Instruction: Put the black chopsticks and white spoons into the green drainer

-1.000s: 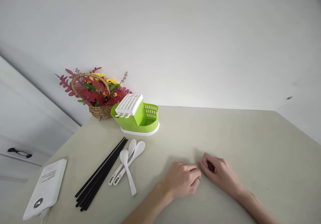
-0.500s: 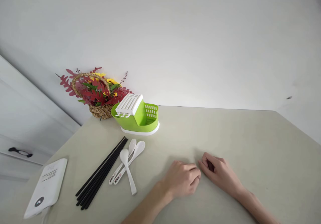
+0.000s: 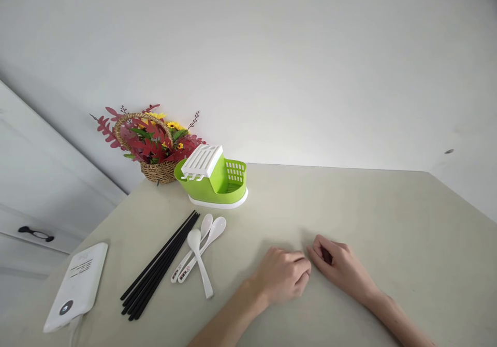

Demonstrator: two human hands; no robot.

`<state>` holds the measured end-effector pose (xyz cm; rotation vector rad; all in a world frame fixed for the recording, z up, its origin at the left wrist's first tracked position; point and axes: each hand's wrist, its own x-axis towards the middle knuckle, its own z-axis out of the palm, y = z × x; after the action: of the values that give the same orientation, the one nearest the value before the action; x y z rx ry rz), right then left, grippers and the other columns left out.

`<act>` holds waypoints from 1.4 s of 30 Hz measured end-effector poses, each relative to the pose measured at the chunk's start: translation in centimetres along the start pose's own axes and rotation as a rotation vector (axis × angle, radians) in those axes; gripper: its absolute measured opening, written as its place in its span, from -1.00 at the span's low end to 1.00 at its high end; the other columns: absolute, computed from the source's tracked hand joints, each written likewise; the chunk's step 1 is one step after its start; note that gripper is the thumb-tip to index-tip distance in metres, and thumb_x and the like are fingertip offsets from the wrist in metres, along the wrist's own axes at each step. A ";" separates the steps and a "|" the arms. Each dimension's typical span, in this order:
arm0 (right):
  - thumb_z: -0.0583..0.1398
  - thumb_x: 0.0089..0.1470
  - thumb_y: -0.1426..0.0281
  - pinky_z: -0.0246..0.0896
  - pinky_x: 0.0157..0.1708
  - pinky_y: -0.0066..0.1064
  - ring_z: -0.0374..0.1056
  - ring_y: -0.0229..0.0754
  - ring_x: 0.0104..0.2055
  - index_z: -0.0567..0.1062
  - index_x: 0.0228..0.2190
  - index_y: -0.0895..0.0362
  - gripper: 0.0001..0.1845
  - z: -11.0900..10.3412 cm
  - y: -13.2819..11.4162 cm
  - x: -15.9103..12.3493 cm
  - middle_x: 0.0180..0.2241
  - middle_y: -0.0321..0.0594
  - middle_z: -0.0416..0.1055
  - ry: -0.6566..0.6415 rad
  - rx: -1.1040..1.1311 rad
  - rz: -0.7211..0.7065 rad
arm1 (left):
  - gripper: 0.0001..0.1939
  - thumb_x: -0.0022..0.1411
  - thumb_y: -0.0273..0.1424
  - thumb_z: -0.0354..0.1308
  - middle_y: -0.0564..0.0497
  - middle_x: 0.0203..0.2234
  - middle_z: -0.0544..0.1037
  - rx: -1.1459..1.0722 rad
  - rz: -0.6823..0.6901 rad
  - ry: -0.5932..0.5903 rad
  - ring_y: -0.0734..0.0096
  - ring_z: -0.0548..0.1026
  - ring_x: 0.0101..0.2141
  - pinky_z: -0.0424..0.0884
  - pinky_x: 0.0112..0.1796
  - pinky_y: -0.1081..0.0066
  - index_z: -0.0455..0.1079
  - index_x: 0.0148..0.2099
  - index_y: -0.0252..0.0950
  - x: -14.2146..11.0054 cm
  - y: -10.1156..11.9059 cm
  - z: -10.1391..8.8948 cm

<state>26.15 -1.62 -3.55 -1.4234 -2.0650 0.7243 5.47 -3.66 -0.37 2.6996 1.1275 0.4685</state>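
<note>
My left hand rests on the table as a loose fist, fingers curled under, with nothing showing in it. Close beside it, my right hand is also curled closed on the tabletop, and no object shows in the hollow of its fingers. To the left of my hands lie three white spoons, the front spoon crossing over the other two. Farther left, several black chopsticks form a slanted bundle. Behind the spoons stands a green utensil holder with a white slotted top and a white base tray.
A woven basket of red leaves and yellow flowers stands at the back left against the wall. At the table's left edge lies a white device with a cable. A white cabinet with a dark handle is beyond it.
The view has shifted very slightly, so the objects on the left sit a little farther right. Both hands keep their place and their curled shape.
</note>
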 end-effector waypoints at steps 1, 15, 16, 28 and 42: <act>0.08 0.31 0.21 -0.06 -0.51 -0.45 -0.04 -0.30 -0.52 0.15 -0.48 0.03 -0.66 0.0 0.0 0.0 -0.59 -0.47 0.12 0.002 -0.001 -0.003 | -0.86 0.26 -0.52 0.09 0.13 -0.45 0.53 0.003 -0.002 0.002 0.50 0.35 -0.53 0.07 -0.51 0.36 0.38 -0.36 -0.24 0.0 0.0 0.0; 0.07 0.31 0.19 -0.03 -0.49 -0.43 -0.01 -0.28 -0.52 0.12 -0.48 0.02 -0.64 0.0 -0.1 0.0 -0.58 -0.45 0.12 0.007 0.009 -0.019 | -0.80 0.12 -0.65 0.10 0.09 -0.42 0.50 -0.079 -0.091 0.164 0.44 0.42 -0.41 0.31 -0.29 0.42 0.25 -0.37 -0.24 -7.3 5.2 0.0; 0.07 0.31 0.18 -0.03 -0.49 -0.43 -0.01 -0.28 -0.52 0.11 -0.48 0.02 -0.64 -0.1 -0.2 0.0 -0.57 -0.45 0.12 0.003 0.010 -0.015 | -0.79 0.10 -0.67 0.08 0.09 -0.44 0.49 -0.086 -0.115 0.189 0.43 0.42 -0.41 0.31 -0.29 0.42 0.22 -0.38 -0.24 -8.3 5.4 -0.4; 0.06 0.30 0.19 -0.02 -0.48 -0.42 -0.01 -0.28 -0.52 0.09 -0.49 0.02 -0.64 -0.3 -0.7 0.1 -0.58 -0.45 0.13 0.003 -0.009 -0.024 | -0.63 0.35 -0.15 0.00 -0.17 0.03 0.54 0.247 -1.011 0.359 -0.04 0.50 0.02 0.48 -0.06 0.12 0.37 0.09 -0.18 -21.0 0.6 -11.2; 0.05 0.32 0.18 -0.03 -0.49 -0.42 -0.02 -0.28 -0.52 0.08 -0.48 0.02 -0.63 -0.1 -0.3 0.1 -0.57 -0.45 0.12 0.001 0.000 -0.039 | -0.32 0.27 -0.29 0.03 -0.31 0.28 0.42 0.471 -1.233 -0.160 -0.18 0.37 0.27 0.36 0.16 -0.02 0.23 0.39 -0.41 -22.7 -2.8 -14.4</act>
<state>26.00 -1.64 -3.25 -1.3795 -2.0860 0.7083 -16.51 -17.29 7.31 1.6708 2.6724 -0.2446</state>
